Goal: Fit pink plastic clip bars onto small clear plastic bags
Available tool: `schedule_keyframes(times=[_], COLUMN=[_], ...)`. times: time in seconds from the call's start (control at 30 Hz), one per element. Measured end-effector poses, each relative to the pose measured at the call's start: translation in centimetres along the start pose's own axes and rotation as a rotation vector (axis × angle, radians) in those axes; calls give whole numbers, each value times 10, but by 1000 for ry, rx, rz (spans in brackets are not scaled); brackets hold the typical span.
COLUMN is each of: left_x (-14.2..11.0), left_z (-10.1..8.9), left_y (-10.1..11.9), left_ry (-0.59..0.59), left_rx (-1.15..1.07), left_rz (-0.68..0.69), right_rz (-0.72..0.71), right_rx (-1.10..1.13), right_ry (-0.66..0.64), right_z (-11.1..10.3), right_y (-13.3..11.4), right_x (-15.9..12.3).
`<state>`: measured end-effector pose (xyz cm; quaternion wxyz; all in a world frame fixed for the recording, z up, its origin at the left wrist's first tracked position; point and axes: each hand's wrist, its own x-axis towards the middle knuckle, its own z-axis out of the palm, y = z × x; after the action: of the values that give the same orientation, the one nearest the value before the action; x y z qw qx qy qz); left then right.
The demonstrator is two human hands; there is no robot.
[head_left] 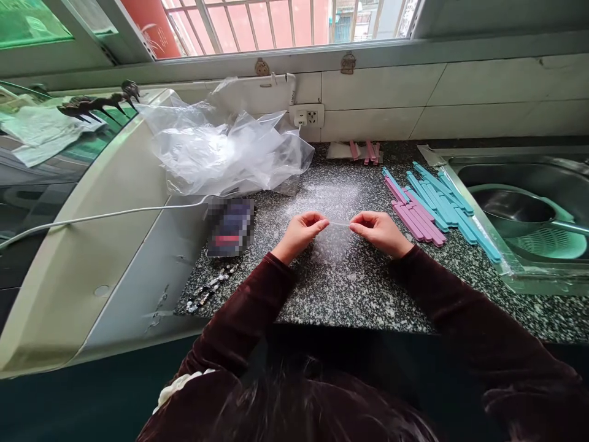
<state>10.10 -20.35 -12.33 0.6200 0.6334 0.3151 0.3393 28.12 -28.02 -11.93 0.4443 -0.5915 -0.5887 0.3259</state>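
Observation:
My left hand (301, 232) and my right hand (378, 231) hover over the speckled granite counter (350, 288), each pinching one top corner of a small clear plastic bag (335, 236) stretched between them. The bag hangs down flat toward the counter and looks empty. A pile of pink and blue plastic sticks (430, 202) lies just right of my right hand. A few more pink sticks (365, 151) rest on a small packet by the wall. Both sleeves are dark red.
A heap of crumpled clear plastic bags (230, 150) sits at the back left. A phone (230, 227) with a white cable lies left of my hands, a bead string (209, 291) below it. A sink (529, 209) with a metal bowl and green colander is right.

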Motion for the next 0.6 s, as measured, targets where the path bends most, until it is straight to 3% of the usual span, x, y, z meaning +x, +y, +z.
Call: schedule_keyframes(times=[0.37,0.6], left_x=[0,-2], left_z=[1,-2], left_y=[-5,-2], left_ry=[38,-62], left_rx=[-27,46], left_rz=[15,-3], right_rz=[-11,-36], right_rx=[3,-46], right_ry=[63,47], right_z=[2,4], right_y=[1,-1], right_x=[0,-2])
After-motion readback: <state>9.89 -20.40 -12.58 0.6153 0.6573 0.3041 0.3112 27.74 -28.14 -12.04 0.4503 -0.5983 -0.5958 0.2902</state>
